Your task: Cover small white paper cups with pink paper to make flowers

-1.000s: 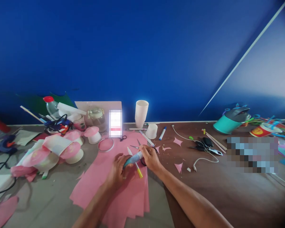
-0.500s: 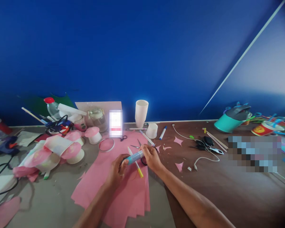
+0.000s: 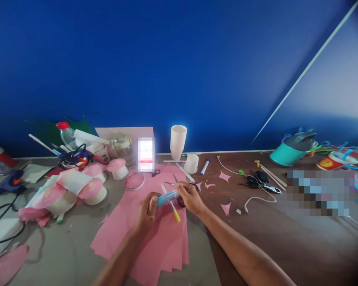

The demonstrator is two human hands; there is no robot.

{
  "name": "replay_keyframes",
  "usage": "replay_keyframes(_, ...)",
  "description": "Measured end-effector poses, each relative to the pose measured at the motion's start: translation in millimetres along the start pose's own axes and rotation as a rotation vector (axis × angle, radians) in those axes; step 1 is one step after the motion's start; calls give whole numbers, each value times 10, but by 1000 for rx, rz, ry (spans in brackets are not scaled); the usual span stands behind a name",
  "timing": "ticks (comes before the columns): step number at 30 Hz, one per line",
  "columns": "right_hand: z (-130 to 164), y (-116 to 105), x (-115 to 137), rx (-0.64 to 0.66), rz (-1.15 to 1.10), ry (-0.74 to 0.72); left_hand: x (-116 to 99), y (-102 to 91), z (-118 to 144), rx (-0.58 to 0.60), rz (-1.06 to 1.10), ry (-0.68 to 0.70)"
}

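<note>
Holding the translucent blue tube [image 3: 167,197] above the pink paper sheets [image 3: 158,248], I curl my left hand [image 3: 147,209] around one end and pinch the other with my right hand [image 3: 191,198], presumably to keep it steady.

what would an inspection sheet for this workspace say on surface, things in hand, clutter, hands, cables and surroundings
Surface: brown tabletop at right, grey area at left, overlapping pink sheets in the middle.
Things in hand: blue tube, slanted, held over the pink sheets.
Clutter: yellow-capped pen crossing beneath the tube; scissors, partly hidden by the right hand; pink scraps on the brown tabletop.
Hands: left hand grips the tube's left end, right hand its right end.
Cables: white cable at right; black cords at far left.
Surroundings: blue wall behind; other people, nothing seen.
</note>
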State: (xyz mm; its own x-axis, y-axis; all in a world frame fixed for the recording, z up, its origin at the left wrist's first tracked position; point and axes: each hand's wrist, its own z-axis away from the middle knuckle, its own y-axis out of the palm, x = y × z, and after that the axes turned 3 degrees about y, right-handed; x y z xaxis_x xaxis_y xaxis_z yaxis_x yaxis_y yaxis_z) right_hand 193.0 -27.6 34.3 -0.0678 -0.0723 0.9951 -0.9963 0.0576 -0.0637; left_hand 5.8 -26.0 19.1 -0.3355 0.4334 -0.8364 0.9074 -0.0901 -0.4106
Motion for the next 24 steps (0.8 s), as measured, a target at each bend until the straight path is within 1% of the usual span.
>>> replay_keyframes(3,10,-56,17,164,-92,118,9,-14,-12,-18,-20,4)
replay_keyframes(5,27,-62,32,198,-224,181,26,-10,-8,-36,-26,28)
replay_keyframes(8,71,1,53,180,-481,252,66,7,21,-60,-49,63)
replay_keyframes(10,111,82,54,168,-599,279,89,18,46,-67,-69,80)
replay_keyframes(13,176,227,29,135,-631,325,82,34,73,-59,-101,111)
replay_keyframes(16,220,360,8,23,-597,344,29,63,87,-23,-85,104)
replay_keyframes(19,211,406,27,-87,-581,305,-5,91,85,21,12,43)
replay_keyframes(20,189,378,44,-110,-575,293,1,88,74,24,56,0)
replay_keyframes(21,155,321,66,-135,-570,281,16,74,55,3,106,-62)
replay_keyframes(22,111,233,95,-161,-568,266,39,49,28,-45,158,-135)
replay_keyframes(23,58,119,129,-203,-570,244,67,12,-8,-142,214,-228)
replay_keyframes(24,1,-13,169,-236,-575,225,97,-30,-49,-265,278,-317)
